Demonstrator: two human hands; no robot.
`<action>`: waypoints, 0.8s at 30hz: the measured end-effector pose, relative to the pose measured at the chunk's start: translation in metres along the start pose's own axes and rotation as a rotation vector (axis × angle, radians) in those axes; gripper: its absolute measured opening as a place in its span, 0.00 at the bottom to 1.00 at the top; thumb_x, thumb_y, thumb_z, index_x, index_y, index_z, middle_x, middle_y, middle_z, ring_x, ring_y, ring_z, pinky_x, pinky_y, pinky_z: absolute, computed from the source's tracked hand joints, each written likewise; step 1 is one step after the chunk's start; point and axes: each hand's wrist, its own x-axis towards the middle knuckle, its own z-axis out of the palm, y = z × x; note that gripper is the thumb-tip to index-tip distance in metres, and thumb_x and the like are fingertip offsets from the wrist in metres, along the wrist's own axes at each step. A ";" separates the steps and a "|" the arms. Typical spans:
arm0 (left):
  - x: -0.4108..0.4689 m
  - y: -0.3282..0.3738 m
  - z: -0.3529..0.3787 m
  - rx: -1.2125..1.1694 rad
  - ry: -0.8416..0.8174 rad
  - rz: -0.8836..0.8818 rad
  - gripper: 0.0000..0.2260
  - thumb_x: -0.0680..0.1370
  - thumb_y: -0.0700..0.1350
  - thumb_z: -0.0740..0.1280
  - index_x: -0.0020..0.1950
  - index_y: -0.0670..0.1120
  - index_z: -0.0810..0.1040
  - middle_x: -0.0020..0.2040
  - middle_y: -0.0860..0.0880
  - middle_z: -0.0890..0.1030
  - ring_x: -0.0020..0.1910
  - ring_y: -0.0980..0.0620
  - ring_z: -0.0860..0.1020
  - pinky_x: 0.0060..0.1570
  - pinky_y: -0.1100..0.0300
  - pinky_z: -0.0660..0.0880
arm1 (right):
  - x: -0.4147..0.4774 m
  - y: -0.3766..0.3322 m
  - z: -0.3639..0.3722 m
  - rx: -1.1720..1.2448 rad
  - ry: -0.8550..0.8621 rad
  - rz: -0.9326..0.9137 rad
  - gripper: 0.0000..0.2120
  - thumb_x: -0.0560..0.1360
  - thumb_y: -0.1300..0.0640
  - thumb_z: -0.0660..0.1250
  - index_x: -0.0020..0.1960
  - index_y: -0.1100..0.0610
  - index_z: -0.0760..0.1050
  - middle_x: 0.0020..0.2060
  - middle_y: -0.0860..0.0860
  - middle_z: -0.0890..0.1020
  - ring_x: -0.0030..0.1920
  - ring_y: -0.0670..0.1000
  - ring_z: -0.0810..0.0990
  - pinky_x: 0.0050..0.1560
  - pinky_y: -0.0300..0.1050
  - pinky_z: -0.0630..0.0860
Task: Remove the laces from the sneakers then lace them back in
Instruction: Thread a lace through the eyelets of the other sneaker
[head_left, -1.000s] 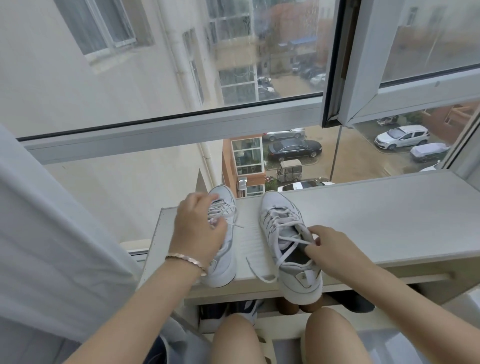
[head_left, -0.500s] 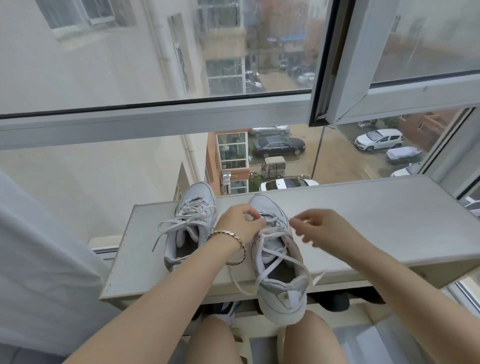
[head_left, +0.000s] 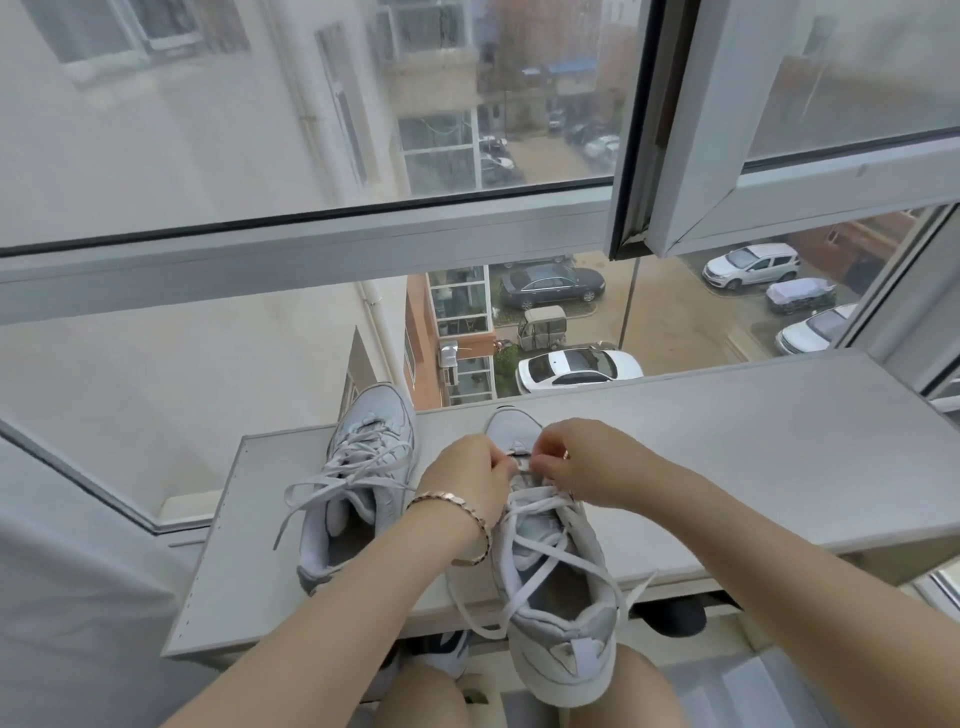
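Pinching lace (head_left: 543, 501) at toe eyelets, 12 o'clock end of sneaker (head_left: 556, 597); left hand (head_left: 467, 475) and right hand (head_left: 587, 460) grips both hold it. Sneaker sits mid-counter (head_left: 753, 441). Best to ease slack out evenly, row by row.

Taking the right sneaker (head_left: 561, 623) as centre, the bench (head_left: 727, 441) lies bare from 1 to 3 o'clock, open as far as the window frame (head_left: 919, 301). At 10 o'clock the left sneaker (head_left: 363, 467) stands just beside it, leaving a narrow lane. The left lace (head_left: 311, 488) trails toward 9 o'clock. At 12 o'clock the left hand (head_left: 470, 478) and right hand (head_left: 587, 462) crowd the toe, fingers pinching the right lace (head_left: 524, 462). Under the bench at 6 o'clock seems cluttered, though too dark to tell. A curtain (head_left: 78, 597) closes 8 o'clock.
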 end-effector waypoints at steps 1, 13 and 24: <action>-0.003 -0.001 0.002 -0.004 0.021 0.006 0.09 0.80 0.45 0.59 0.44 0.46 0.76 0.37 0.49 0.77 0.38 0.50 0.73 0.38 0.60 0.69 | -0.002 0.001 0.004 0.025 0.036 -0.001 0.12 0.78 0.54 0.60 0.48 0.60 0.78 0.44 0.54 0.81 0.41 0.53 0.76 0.42 0.44 0.70; -0.010 -0.009 0.020 -0.295 0.198 -0.107 0.06 0.80 0.45 0.58 0.46 0.48 0.72 0.39 0.53 0.74 0.40 0.52 0.72 0.42 0.61 0.67 | 0.000 -0.003 -0.002 0.071 0.014 0.133 0.06 0.71 0.57 0.67 0.44 0.58 0.82 0.30 0.48 0.78 0.33 0.48 0.76 0.41 0.41 0.77; -0.010 -0.009 0.021 -0.347 0.214 -0.102 0.05 0.80 0.45 0.58 0.46 0.49 0.71 0.37 0.57 0.71 0.40 0.55 0.71 0.41 0.64 0.64 | 0.001 -0.013 0.005 -0.167 0.040 0.124 0.16 0.72 0.61 0.61 0.29 0.57 0.59 0.26 0.52 0.64 0.34 0.55 0.64 0.26 0.41 0.58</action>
